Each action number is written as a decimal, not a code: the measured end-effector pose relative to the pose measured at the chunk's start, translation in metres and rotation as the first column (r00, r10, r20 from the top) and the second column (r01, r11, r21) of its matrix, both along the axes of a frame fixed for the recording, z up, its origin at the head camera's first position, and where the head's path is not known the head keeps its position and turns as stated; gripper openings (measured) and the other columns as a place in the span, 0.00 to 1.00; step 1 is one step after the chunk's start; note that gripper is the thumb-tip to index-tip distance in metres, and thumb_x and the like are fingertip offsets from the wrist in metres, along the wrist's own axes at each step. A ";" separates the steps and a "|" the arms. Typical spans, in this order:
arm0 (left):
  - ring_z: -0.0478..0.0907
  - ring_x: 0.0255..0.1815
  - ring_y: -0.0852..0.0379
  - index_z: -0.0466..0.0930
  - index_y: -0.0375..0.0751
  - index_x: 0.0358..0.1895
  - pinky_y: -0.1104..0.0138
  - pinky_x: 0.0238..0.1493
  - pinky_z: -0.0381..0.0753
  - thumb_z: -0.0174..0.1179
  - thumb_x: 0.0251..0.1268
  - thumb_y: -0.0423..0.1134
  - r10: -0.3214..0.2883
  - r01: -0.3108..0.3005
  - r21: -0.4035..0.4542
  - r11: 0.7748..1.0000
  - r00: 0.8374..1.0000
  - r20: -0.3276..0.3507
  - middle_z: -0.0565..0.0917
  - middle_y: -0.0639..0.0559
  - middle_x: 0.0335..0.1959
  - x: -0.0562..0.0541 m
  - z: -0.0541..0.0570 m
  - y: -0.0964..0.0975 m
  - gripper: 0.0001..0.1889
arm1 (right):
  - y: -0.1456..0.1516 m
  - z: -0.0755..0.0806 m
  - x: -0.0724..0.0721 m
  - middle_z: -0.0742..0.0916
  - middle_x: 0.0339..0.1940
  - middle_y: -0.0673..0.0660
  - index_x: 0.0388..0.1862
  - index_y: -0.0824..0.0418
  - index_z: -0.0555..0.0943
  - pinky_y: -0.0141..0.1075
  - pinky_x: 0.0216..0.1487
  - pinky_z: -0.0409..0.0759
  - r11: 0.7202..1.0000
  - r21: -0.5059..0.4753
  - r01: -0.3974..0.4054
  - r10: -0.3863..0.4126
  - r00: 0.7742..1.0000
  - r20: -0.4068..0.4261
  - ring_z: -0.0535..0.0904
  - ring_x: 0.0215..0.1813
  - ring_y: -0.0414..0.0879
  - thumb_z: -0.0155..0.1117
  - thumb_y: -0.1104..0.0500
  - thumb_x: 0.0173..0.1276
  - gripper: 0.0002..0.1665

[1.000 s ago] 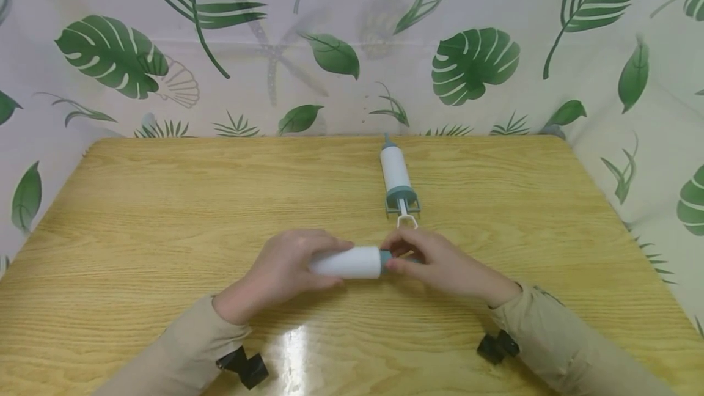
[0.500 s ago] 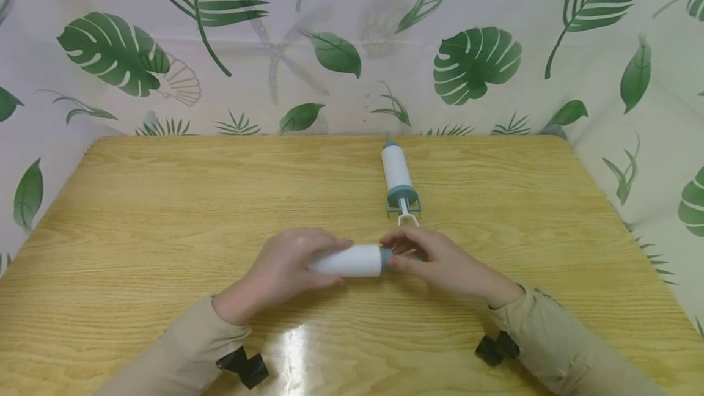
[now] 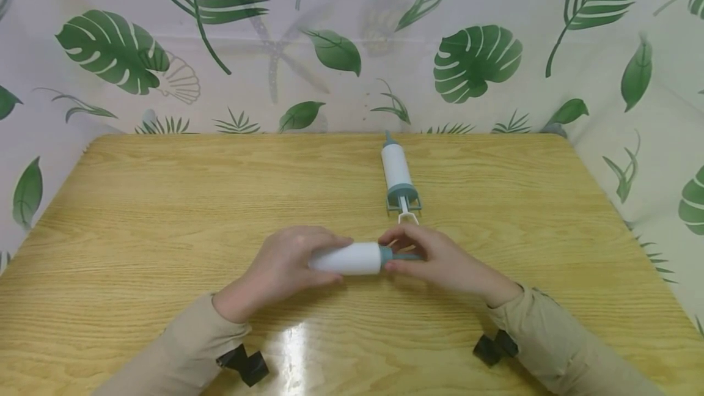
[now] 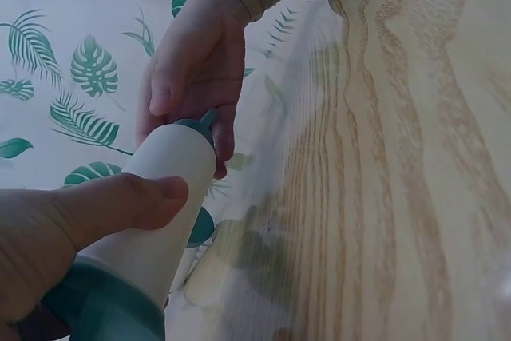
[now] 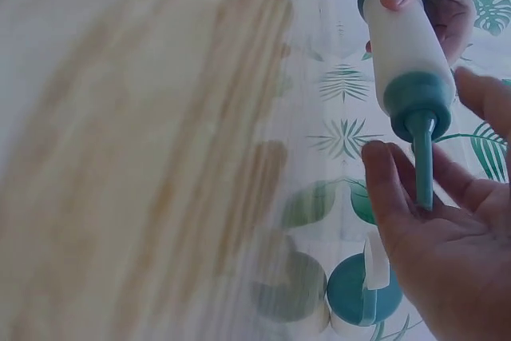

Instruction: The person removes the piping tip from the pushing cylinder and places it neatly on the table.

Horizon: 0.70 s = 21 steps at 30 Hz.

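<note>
My left hand (image 3: 291,260) grips the white barrel of a large syringe (image 3: 360,259), held sideways with its teal nozzle end to the right. In the left wrist view, the thumb lies along the barrel, above a wide teal collar (image 4: 104,309). Around the nozzle end, my right hand (image 3: 440,260) has its thumb and fingers spread. The right wrist view shows these fingertips apart from the teal nozzle cap (image 5: 417,101), and the thin nozzle (image 5: 424,165) points into the palm. Behind the hands lies a second white and teal syringe (image 3: 396,165), its white ring handle toward the right hand.
The wooden table (image 3: 192,188) reaches back to a leaf-patterned cloth (image 3: 385,60). The second syringe's tip comes right up to the table's far edge. Black wrist mounts (image 3: 244,365) sit below both sleeves.
The right fingers have loosened from around the nozzle cap, and more of the thin nozzle shows between them. The left hand and the second syringe stay in place.
</note>
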<state>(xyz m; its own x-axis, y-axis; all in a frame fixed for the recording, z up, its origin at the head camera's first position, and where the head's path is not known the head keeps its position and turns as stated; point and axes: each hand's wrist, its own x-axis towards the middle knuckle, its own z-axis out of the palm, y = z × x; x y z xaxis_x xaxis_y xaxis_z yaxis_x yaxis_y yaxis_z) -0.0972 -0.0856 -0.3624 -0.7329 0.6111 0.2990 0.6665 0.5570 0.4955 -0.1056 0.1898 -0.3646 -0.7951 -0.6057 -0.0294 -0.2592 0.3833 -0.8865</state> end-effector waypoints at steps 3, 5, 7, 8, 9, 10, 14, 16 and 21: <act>0.81 0.46 0.57 0.83 0.48 0.52 0.62 0.47 0.80 0.76 0.44 0.47 0.002 -0.002 0.002 1.000 1.000 -0.004 0.85 0.54 0.47 0.000 -0.001 0.000 0.27 | 0.000 0.002 0.000 0.81 0.51 0.53 0.56 0.60 0.75 0.41 0.54 0.77 0.998 0.055 0.017 -0.018 1.000 0.018 0.79 0.52 0.46 0.64 0.53 0.67 0.22; 0.81 0.46 0.57 0.83 0.48 0.52 0.62 0.47 0.80 0.76 0.44 0.47 0.002 -0.002 0.005 1.000 1.000 -0.002 0.85 0.54 0.47 -0.001 -0.001 0.000 0.27 | 0.001 0.002 0.001 0.82 0.50 0.53 0.56 0.60 0.75 0.42 0.54 0.77 0.997 0.076 0.022 -0.024 0.999 0.026 0.79 0.51 0.46 0.63 0.52 0.68 0.21; 0.81 0.46 0.57 0.83 0.48 0.52 0.62 0.47 0.80 0.76 0.44 0.46 0.003 -0.003 0.007 1.000 1.000 0.002 0.85 0.54 0.47 -0.001 -0.002 -0.001 0.27 | 0.001 0.002 0.000 0.82 0.49 0.53 0.54 0.59 0.76 0.41 0.53 0.78 0.997 0.076 0.022 -0.024 0.999 0.027 0.79 0.51 0.46 0.64 0.53 0.67 0.19; 0.81 0.46 0.57 0.83 0.48 0.52 0.62 0.47 0.80 0.76 0.44 0.46 0.004 -0.004 0.008 1.000 1.000 0.005 0.85 0.54 0.47 -0.001 -0.002 -0.001 0.27 | 0.001 0.002 0.000 0.82 0.48 0.53 0.53 0.59 0.76 0.41 0.53 0.78 0.997 0.069 0.018 -0.020 1.000 0.021 0.79 0.51 0.47 0.65 0.54 0.66 0.19; 0.81 0.46 0.58 0.83 0.48 0.52 0.62 0.47 0.80 0.76 0.44 0.47 0.005 -0.005 0.007 1.000 1.000 0.007 0.85 0.54 0.47 -0.001 -0.001 -0.001 0.27 | 0.001 0.001 0.000 0.82 0.48 0.54 0.52 0.59 0.76 0.40 0.53 0.78 0.998 0.059 0.017 -0.018 1.000 0.015 0.79 0.51 0.48 0.66 0.56 0.65 0.18; 0.81 0.46 0.58 0.83 0.48 0.52 0.62 0.47 0.80 0.76 0.43 0.47 0.006 -0.006 0.007 1.000 1.000 0.010 0.85 0.55 0.47 -0.001 -0.001 -0.001 0.27 | 0.001 0.001 0.000 0.82 0.48 0.54 0.51 0.60 0.76 0.39 0.53 0.78 0.999 0.047 0.014 -0.014 1.000 0.010 0.79 0.51 0.48 0.67 0.57 0.64 0.18; 0.81 0.45 0.59 0.83 0.49 0.52 0.63 0.47 0.80 0.76 0.43 0.47 0.007 -0.007 0.005 1.000 1.000 0.011 0.85 0.55 0.46 -0.001 -0.002 0.000 0.27 | 0.000 0.000 -0.001 0.81 0.49 0.56 0.51 0.62 0.76 0.37 0.54 0.78 1.000 0.000 0.005 -0.005 1.000 0.008 0.79 0.52 0.49 0.71 0.62 0.58 0.22; 0.81 0.45 0.59 0.83 0.49 0.52 0.63 0.47 0.80 0.76 0.43 0.47 0.007 -0.007 0.004 1.000 1.000 0.010 0.85 0.55 0.46 -0.001 -0.002 0.000 0.27 | 0.000 0.001 0.000 0.81 0.51 0.55 0.53 0.62 0.75 0.37 0.54 0.78 1.000 0.006 0.008 -0.008 1.000 0.022 0.78 0.53 0.49 0.71 0.60 0.59 0.24; 0.81 0.46 0.58 0.83 0.48 0.52 0.62 0.47 0.80 0.76 0.44 0.47 0.009 -0.009 0.000 1.000 1.000 0.013 0.85 0.55 0.47 0.000 -0.001 -0.001 0.27 | 0.000 0.003 0.001 0.81 0.51 0.52 0.56 0.58 0.75 0.39 0.52 0.78 0.996 0.091 0.007 -0.009 1.000 0.020 0.79 0.51 0.45 0.65 0.51 0.66 0.22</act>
<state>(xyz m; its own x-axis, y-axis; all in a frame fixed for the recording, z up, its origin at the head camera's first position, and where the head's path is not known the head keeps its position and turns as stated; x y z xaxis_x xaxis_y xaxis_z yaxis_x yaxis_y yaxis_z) -0.0973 -0.0865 -0.3634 -0.7419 0.6047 0.2897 0.6553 0.5624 0.5044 -0.1048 0.1901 -0.3614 -0.7985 -0.5936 -0.1001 -0.2382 0.4643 -0.8531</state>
